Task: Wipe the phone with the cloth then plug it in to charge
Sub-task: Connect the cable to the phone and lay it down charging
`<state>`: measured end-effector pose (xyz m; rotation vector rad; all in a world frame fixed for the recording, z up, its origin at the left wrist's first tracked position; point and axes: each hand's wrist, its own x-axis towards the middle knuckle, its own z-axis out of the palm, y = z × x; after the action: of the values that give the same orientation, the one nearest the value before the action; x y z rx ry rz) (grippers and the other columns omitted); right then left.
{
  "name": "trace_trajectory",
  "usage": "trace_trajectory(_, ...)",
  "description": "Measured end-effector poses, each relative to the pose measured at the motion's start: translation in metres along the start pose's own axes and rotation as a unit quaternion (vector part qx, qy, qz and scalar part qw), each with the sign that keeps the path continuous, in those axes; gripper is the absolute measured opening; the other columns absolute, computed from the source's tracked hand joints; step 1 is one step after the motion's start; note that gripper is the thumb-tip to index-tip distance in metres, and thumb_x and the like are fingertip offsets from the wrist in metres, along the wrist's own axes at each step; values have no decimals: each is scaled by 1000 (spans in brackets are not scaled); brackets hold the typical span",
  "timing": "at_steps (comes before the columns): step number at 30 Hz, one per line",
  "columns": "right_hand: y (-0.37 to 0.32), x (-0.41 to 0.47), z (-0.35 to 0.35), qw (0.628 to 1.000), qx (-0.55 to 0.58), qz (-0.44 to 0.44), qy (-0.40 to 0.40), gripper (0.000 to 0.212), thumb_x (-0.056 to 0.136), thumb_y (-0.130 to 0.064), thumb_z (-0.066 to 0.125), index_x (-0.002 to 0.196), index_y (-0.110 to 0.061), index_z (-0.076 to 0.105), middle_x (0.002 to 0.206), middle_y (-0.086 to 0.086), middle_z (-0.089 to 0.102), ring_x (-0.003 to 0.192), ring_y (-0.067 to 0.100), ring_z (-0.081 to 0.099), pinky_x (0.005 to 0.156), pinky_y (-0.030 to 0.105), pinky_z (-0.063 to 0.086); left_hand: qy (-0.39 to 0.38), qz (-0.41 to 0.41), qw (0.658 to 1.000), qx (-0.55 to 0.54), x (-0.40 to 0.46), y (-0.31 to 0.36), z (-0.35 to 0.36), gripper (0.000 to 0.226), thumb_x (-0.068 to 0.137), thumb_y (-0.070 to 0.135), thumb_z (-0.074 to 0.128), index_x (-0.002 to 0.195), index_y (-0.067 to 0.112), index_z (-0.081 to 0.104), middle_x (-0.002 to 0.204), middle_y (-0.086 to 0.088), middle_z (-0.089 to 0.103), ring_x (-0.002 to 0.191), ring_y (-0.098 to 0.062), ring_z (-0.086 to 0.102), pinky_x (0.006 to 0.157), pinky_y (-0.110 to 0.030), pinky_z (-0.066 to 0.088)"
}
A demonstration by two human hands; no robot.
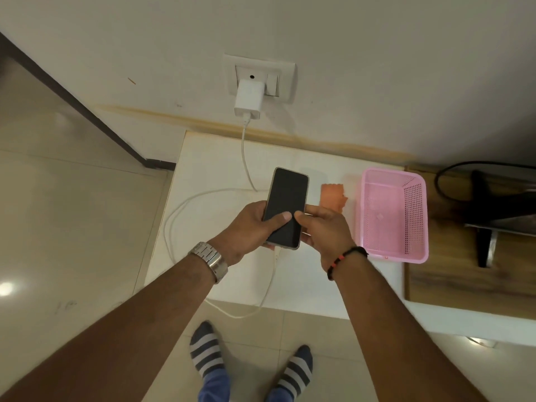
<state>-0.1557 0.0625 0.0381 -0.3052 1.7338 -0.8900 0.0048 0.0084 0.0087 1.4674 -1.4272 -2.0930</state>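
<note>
the white surface (220, 169) stood against a pale wall, and beside it on the right was a wooden board (452, 274) with a dark stand (483, 224) on it. on the right part of the white surface lay a pink basket (374, 242), open side up. just left of the basket, and apart from it, lay the orange cloth (333, 195), flat on the surface and not in any hand.

the phone (285, 207) was above the middle of the surface, screen dark and facing up, held between both hands. the left hand (246, 227) gripped its left edge, with the thumb lying on the glass; this grip was closed around the phone. the right hand (324, 230) held the right edge, its thumb on the screen and the index finger along the side, so this grip was also closed on the phone.

a white charger (249, 103) sat in the wall socket (285, 76). its white cable (174, 227) went down, made a wide loop on the surface, hung over the front edge and came up to the lower end of the phone, where the plug seemed to be in the port.

a metal watch (210, 259) was on the left wrist and a black and red bracelet (343, 261) on the right one. below were two feet in striped socks (204, 349) on the tiled floor.
</note>
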Motion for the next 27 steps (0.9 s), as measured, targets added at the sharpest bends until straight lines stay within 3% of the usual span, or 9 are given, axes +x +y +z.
trace_trajectory(2, 9, 10, 2, 1000, -9, -1, 4, 21, 95, -7, 69, 114, -13, 76, 108, 5, 79, 99, 22, 77, 83, 34, 65, 51, -33, 998, 27, 8, -5, -2, 33, 109, 35, 53, 108, 8, 73, 104, -9, 79, 95, -25, 76, 82, -41, 61)
trace_trajectory(4, 18, 20, 8, 999, -44, -6, 16, 27, 94, -7, 70, 120, -10, 74, 110, 6, 79, 102, 25, 75, 91, 42, 63, 106, -50, 991, 60, 14, -11, -5, 32, 107, 19, 47, 91, -3, 65, 88, -15, 63, 83, -30, 59, 75, -40, 47)
trace_trajectory(6, 25, 28, 14, 997, -70, -8, 40, 33, 90, -9, 75, 123, -7, 73, 112, 8, 78, 105, 28, 74, 96, 47, 60, 148, -47, 984, 91, 19, -16, -9, 27, 102, 10, 52, 87, -7, 66, 84, -14, 65, 79, -32, 59, 74, -39, 49)
trace_trajectory(8, 29, 35, 21, 994, -86, -8, 67, 36, 86, -11, 81, 121, -6, 74, 112, 9, 78, 105, 27, 74, 98, 46, 59, 187, -44, 976, 100, 25, -22, -16, 18, 98, 10, 65, 98, -2, 78, 95, -16, 79, 90, -37, 74, 86, -44, 63)
trace_trajectory(10, 31, 41, 28, 993, -90, -4, 81, 37, 84, -11, 83, 119, -6, 74, 112, 11, 78, 104, 27, 73, 98, 46, 59, 217, -51, 970, 96, 28, -25, -21, 15, 94, 12, 73, 103, 3, 81, 99, -18, 81, 94, -39, 77, 92, -49, 64)
trace_trajectory(14, 33, 54, 40, 989, -122, -10, 82, 38, 86, -13, 81, 122, -6, 74, 118, 11, 76, 107, 28, 72, 100, 45, 58, 236, -55, 965, 102, 38, -33, -28, 13, 92, 14, 77, 102, 5, 81, 98, -17, 81, 93, -38, 78, 90, -50, 65)
trace_trajectory(16, 32, 58, 45, 985, -153, -18, 80, 39, 88, -17, 80, 125, -9, 72, 123, 8, 74, 110, 27, 71, 103, 42, 56, 247, -52, 961, 113, 41, -34, -32, 4, 91, 14, 77, 91, 11, 81, 92, -15, 81, 88, -38, 78, 88, -49, 66)
trace_trajectory(19, 30, 64, 53, 981, -175, -21, 82, 39, 88, -20, 79, 126, -11, 72, 125, 8, 74, 112, 26, 70, 104, 42, 56, 257, -53, 957, 126, 48, -36, -39, 11, 90, 13, 78, 81, 19, 77, 87, -15, 81, 84, -40, 78, 85, -50, 67)
trace_trajectory(27, 33, 76, 77, 978, -182, -23, 104, 36, 87, -23, 81, 121, -14, 75, 121, 6, 76, 112, 24, 70, 106, 37, 54, 278, -56, 950, 134, 59, -41, -59, 8, 91, 13, 78, 94, 9, 84, 92, -17, 82, 87, -40, 78, 88, -49, 66)
